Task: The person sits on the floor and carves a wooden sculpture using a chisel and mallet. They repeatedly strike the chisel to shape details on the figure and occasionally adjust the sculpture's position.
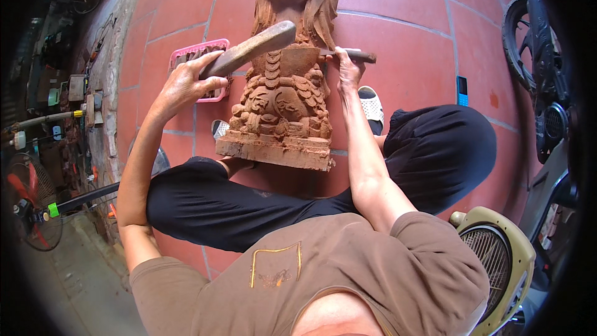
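Note:
A reddish-brown carved wooden statue [283,96] lies on the tiled floor with its square base toward my lap. My left hand [185,84] grips the handle of a wooden mallet [255,46], whose head is raised over the statue's middle. My right hand [348,68] holds a chisel [356,55] level, with its blade pressed against the right side of the carving. I sit on the floor in black trousers, legs folded around the statue's base.
A pink basket [198,56] lies behind my left hand. A blue phone [462,90] rests on the red tiles at right. A motorbike [541,74] stands at far right, a beige fan [497,261] at lower right, another fan [31,202] and clutter along the left wall.

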### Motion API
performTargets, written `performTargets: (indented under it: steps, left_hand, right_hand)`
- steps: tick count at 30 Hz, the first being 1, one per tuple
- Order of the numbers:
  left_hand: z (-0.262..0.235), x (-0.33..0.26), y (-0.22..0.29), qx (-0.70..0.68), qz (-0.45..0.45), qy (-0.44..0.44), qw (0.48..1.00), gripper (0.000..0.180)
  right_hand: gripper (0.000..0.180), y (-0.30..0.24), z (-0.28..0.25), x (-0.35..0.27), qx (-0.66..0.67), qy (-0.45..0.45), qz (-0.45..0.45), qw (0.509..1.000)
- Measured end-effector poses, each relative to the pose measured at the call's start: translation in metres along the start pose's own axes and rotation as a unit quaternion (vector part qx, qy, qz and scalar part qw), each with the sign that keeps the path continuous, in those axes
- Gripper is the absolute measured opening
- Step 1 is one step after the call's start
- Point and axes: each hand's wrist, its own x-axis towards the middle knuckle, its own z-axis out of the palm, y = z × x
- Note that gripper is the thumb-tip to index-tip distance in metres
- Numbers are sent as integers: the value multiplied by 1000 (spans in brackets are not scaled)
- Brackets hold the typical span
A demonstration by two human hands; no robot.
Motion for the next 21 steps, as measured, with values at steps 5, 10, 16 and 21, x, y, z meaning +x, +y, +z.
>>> performTargets:
  steps: [5,10,16,21]
  left_hand:
    - [1,-2,-2,4,0,-2,1000,68]
    - [2,1,-4,-9,-23,-8,1000,68]
    - [3,3,1,7,6,-12,1000,69]
    - [1,7,8,-19,-24,-27,999,69]
  right_hand:
    - [13,3,2,4,-24,-2,-40,999]
    - [11,9,17,9,-42,56,-67,995]
    - [13,-10,11,0,-127,-37,-31,991]
    - [16,-13,17,0,-105,-63,-70,990]
